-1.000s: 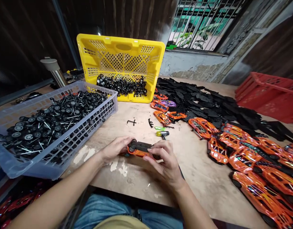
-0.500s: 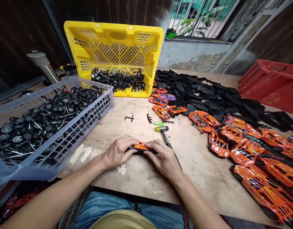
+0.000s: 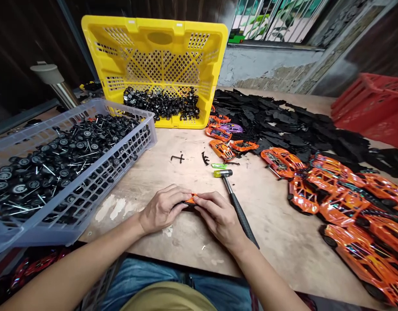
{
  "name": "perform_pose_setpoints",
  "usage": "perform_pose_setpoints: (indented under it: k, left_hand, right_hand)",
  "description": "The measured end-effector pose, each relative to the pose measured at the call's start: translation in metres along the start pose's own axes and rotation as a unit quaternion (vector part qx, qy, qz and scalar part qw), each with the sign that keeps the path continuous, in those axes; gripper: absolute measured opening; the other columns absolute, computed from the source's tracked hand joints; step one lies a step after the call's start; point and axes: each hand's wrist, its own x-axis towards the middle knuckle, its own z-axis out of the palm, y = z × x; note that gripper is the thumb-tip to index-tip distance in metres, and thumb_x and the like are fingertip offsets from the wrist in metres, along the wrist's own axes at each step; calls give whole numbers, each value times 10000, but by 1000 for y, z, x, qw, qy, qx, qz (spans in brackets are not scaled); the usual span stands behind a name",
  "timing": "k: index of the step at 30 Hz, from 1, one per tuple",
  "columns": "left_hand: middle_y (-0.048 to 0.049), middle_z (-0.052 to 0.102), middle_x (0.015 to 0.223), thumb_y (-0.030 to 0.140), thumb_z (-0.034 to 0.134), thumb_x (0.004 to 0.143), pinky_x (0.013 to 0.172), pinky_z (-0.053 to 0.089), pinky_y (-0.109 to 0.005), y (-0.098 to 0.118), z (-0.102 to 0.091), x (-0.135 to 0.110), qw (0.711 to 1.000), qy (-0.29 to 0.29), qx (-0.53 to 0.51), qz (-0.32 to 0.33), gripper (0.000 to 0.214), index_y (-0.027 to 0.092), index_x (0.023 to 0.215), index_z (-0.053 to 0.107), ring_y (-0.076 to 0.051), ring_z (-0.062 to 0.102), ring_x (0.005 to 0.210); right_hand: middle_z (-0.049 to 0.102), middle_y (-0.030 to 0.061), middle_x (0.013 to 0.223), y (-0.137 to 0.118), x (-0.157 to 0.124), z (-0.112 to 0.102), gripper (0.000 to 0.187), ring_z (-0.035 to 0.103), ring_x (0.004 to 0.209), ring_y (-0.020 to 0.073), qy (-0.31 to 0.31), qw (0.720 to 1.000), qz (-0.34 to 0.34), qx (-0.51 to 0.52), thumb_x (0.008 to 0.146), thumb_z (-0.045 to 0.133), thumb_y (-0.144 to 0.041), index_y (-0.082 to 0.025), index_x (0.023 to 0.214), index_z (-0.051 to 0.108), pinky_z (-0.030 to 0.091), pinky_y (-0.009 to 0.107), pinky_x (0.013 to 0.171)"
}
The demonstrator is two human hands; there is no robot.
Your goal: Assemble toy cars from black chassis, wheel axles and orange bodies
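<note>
Both hands (image 3: pixel 192 211) cover toy car (image 3: pixel 190 200) mid-table (image 3: pixel 186 246).

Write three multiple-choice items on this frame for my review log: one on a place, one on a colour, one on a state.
1. Where does the hammer lie?
A. In the grey basket
B. On the table, right of the hands
C. Inside the red crate

2. What colour is the tipped-up crate at the back?
A. Yellow
B. Blue
C. White

3. How is the orange toy car held?
A. Lying untouched
B. In the left hand alone
C. Both hands closed over it on the table

Answers: 1 B, its handle runs along the table beside the right hand. 2 A, its lattice walls are yellow. 3 C, the left hand and the right hand cover it, with only a sliver showing.
</note>
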Motion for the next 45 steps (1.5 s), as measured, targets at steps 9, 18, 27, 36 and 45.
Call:
perform_pose_setpoints:
  k: [9, 18, 27, 36, 45]
  left_hand:
    - [-126, 667, 1123, 107, 519, 911, 866, 510, -367, 0, 2, -2, 1000, 10, -16, 4, 241, 188, 1117, 616, -199, 619, 1014]
    - [-144, 624, 1193, 137, 567, 883, 956, 481, -396, 2, -2, 2, 997, 29, -42, -57, 324, 175, 1204, 558, -226, 583, 1131]
    - [-107, 674, 1044, 112, 567, 867, 863, 508, -332, 9, 3, -1, 997, 10, -61, -46, 192, 166, 1051, 578, -196, 639, 987]
    - [-119, 675, 1052, 169, 588, 872, 867, 512, -362, 7, 3, -4, 996, 18, -64, -51, 173, 174, 1045, 573, -218, 639, 1006]
    - [-129, 686, 1074, 147, 548, 896, 867, 517, -372, 8, 10, 1, 997, 19, -58, -41, 142, 173, 1030, 586, -213, 650, 1002]
  right_hand:
    - [611, 88, 1072, 3, -5, 4, 335, 613, 986, 205, -9, 1000, 28, 8, 900, 582, -137, -267, 1208, 609, 559, 362, 833]
    - [605, 69, 1008, 5, -2, 5, 311, 619, 938, 192, 29, 997, 50, 41, 900, 593, -158, -254, 1196, 589, 547, 332, 798]
    - [679, 76, 918, -15, 12, 0, 142, 589, 856, 205, -39, 998, -41, -40, 911, 586, -179, -224, 1018, 668, 516, 366, 746]
    - [655, 81, 982, 0, 1, -6, 247, 629, 926, 206, 4, 999, 40, 35, 878, 643, -240, -236, 1125, 651, 540, 359, 792]
    - [687, 79, 950, 3, -9, -4, 164, 658, 884, 197, 35, 992, 98, 74, 882, 641, -247, -227, 1040, 681, 559, 354, 776]
